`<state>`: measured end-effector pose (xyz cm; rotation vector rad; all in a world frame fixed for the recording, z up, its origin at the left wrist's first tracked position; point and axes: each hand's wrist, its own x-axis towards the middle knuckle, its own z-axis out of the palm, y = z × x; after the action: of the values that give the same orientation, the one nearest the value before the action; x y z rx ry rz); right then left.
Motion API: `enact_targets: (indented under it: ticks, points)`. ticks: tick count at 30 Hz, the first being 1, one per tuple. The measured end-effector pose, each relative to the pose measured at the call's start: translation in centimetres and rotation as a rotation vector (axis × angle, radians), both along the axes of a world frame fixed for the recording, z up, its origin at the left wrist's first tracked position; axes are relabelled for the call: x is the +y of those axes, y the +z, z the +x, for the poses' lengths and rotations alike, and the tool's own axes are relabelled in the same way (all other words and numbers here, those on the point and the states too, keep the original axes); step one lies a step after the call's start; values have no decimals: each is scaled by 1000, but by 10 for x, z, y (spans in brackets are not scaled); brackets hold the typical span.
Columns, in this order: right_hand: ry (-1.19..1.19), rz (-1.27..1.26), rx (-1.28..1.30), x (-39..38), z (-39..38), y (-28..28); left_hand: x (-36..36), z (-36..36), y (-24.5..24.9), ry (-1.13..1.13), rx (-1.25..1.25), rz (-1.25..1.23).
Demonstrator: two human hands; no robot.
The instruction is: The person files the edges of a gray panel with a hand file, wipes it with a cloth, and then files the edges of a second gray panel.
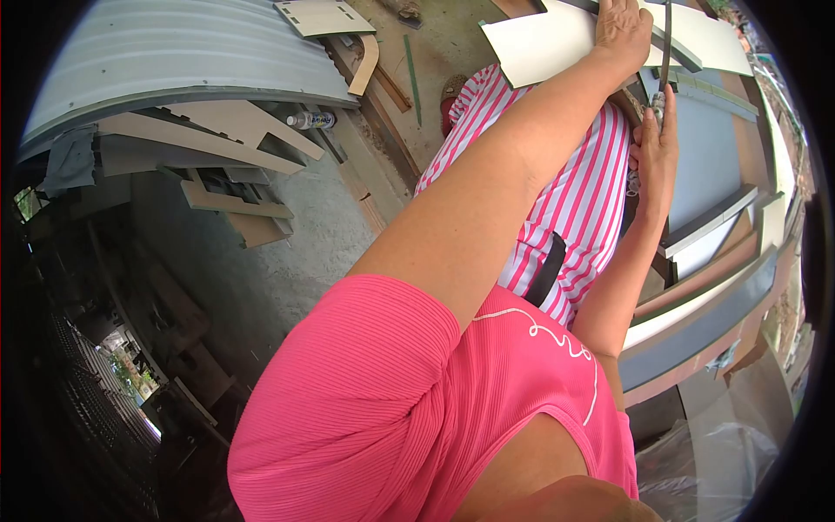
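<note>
At the top right, my left hand (624,36) is closed over a dark grey strip (681,54), its fingers bent down and partly cut off by the frame edge. The strip crosses a cream-white board (535,43), which lies over my striped lap. Just right of it, my right hand (658,143) grips the handle of a knife with a long, thin dark blade (667,43). The index finger stretches along the handle, and the blade points away from me, beside the left hand and across the board.
Stacked panels and strips (713,235) stand close on my right. To the left are a corrugated metal sheet (209,52), cut board pieces (235,135) and a plastic bottle (310,120). A green strip (411,80) lies on the concrete floor (317,226). Clear plastic sheeting (722,461) lies at lower right.
</note>
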<state>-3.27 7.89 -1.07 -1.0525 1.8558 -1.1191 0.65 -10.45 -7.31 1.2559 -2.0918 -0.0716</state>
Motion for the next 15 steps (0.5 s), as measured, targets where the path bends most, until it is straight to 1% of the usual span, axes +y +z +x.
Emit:
enact_targets:
  ticks: [3,5,7,9,11,13,15]
  points:
    - [-6,61,-40,12,7,2,-4,-2,-3,-30,-7,56]
    - [-13,12,-42,12,5,-2,-1,-3,-7,0,7,-2]
    - [-13,-23,-87,-10,-10,-10,2,-2,-6,-15,19,18]
    - [67,-62,-80,-34,-19,-7,3,-1,1,-21,39,30]
    - [68,-65,-41,-47,-19,-7,3,1,5,-15,56,94]
    - [46,-61,-27,-50,-16,-7,2,1,0,-13,58,60]
    - [46,-48,22,-30,-10,-13,1,-1,-3,-15,59,31]
